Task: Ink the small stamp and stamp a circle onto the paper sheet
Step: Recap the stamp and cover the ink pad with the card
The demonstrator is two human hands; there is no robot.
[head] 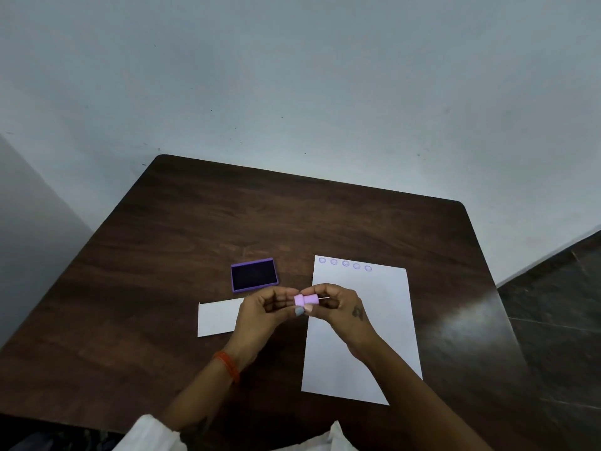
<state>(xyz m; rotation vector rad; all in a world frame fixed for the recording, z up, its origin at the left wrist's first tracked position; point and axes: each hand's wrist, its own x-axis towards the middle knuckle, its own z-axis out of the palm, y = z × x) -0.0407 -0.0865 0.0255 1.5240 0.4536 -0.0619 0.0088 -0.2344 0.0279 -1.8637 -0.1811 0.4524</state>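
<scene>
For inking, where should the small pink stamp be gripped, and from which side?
Probably by the narrow waist of the stamp, pinched from above. It lies sideways between the left hand and right hand; which end prints is unclear.

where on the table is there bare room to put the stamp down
Bare wood spans the far half of the table beyond the ink pad, and the strip right of the paper sheet. It is crowded where both hands, left and right, hold the small stamp between the pad, the white card and the sheet.
</scene>
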